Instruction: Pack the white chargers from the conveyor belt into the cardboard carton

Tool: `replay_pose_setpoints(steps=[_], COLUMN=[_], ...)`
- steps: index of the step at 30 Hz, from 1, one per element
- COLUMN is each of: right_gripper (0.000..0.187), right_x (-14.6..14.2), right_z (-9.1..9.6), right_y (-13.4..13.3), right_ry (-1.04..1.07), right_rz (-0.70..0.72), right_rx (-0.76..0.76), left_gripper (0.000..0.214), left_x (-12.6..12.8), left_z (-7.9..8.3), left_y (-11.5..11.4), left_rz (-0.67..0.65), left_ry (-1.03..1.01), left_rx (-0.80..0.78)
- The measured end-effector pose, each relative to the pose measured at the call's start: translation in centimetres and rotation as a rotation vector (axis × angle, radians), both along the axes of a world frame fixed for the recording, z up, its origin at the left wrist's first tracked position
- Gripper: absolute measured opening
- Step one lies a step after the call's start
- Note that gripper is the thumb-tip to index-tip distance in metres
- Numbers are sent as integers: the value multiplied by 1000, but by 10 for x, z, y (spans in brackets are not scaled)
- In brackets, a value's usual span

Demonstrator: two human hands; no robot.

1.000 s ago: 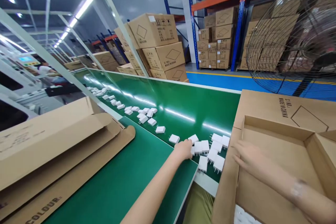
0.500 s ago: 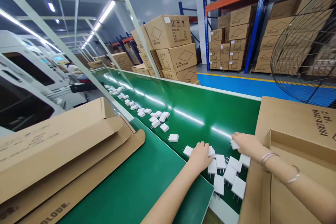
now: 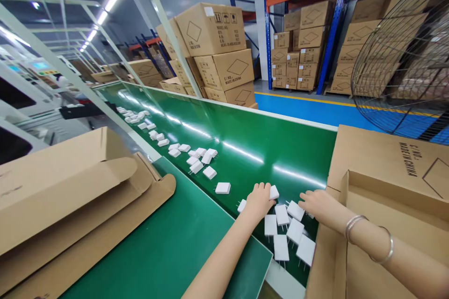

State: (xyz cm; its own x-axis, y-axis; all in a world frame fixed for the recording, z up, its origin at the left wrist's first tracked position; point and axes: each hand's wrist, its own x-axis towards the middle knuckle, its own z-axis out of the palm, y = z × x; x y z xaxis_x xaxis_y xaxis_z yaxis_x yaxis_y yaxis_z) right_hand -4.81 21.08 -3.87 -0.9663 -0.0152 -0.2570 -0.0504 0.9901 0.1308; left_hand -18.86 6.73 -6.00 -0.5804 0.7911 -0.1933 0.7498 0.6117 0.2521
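My left hand [image 3: 258, 200] rests palm down on a cluster of white plug adapters [image 3: 285, 233] on the green conveyor belt [image 3: 245, 145], its fingers curled over one or two of them. My right hand [image 3: 317, 203], bracelets at the wrist, lies on the same cluster beside the open cardboard box [image 3: 386, 205], fingers bent over an adapter. More white adapters [image 3: 196, 159] trail back along the belt's left side.
Flat folded cartons [image 3: 70, 191] lie on the green side table [image 3: 168, 252] at left. Stacked cardboard boxes [image 3: 217, 51] and blue-orange racking [image 3: 329, 28] stand beyond the belt. A large wire fan guard [image 3: 403, 51] is at right. Machines stand far left.
Both hands stay on the adapter cluster; the right hand has drawn back toward me from the belt near the box edge, and the adapters have shifted slightly.
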Motion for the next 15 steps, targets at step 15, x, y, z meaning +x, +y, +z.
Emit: replay_pose_setpoints(steps=[15], right_gripper=[53], right_x=[169], right_z=[25], right_y=[-32], right_ry=[290], right_rz=[-917], right_rx=[-1575], left_gripper=[34], left_x=[96], left_z=[74], left_y=[-57], left_rz=[-370], left_ry=[-865], left_rx=[843])
